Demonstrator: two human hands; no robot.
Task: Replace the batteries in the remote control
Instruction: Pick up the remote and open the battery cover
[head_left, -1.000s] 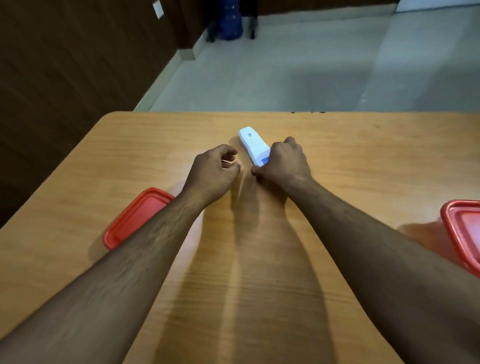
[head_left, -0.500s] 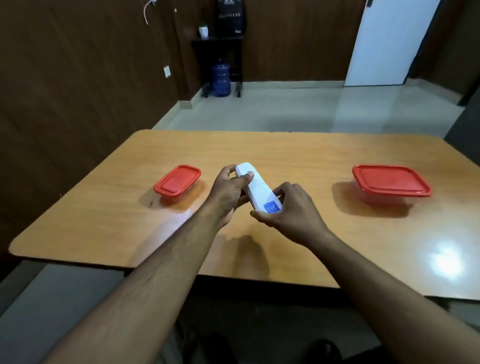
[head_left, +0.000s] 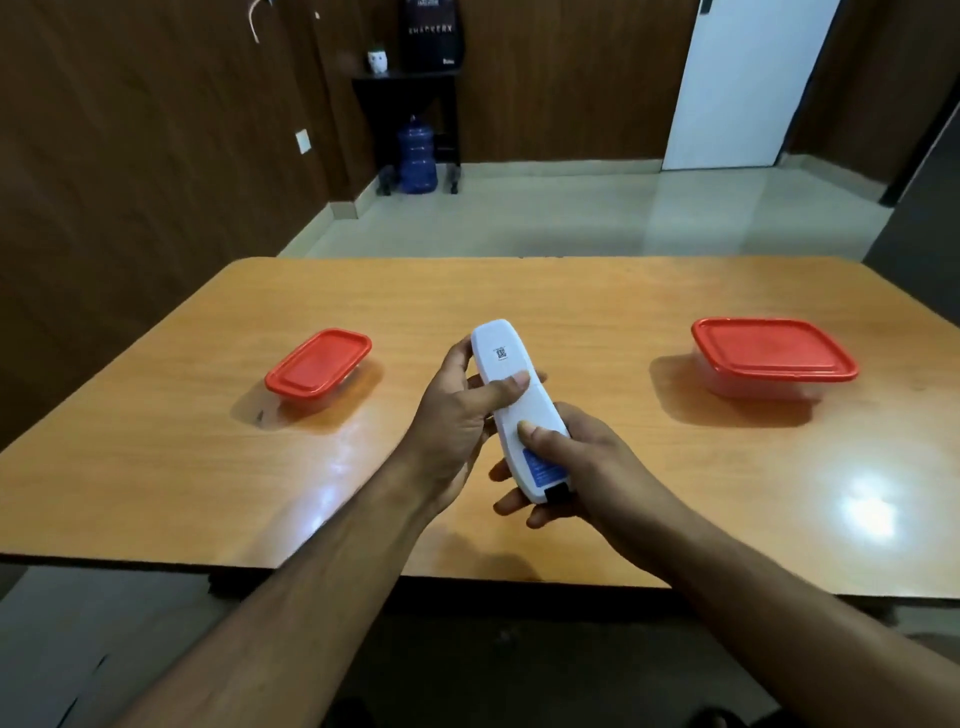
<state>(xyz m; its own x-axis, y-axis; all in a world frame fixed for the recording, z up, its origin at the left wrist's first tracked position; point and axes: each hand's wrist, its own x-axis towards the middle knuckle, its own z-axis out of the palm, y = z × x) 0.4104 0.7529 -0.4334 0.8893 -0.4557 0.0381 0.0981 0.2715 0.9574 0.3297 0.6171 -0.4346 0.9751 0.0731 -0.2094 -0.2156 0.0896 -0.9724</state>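
A white remote control (head_left: 511, 400) is held above the wooden table (head_left: 519, 301), back side up, with a small code label near its far end and a blue label near its near end. My left hand (head_left: 457, 415) grips its middle from the left, thumb across the back. My right hand (head_left: 576, 467) holds the near end from below, thumb pressing on the back cover. A dark gap shows at the near end of the remote. No batteries are visible.
A small clear container with a red lid (head_left: 319, 364) sits on the table to the left. A larger red-lidded container (head_left: 771, 356) sits to the right. Beyond the table are a tiled floor, a blue water jug (head_left: 417, 161) and a white door.
The remote was lifted off the table and brought nearer to me, now held in both hands. The view pulled back, showing both containers whole.
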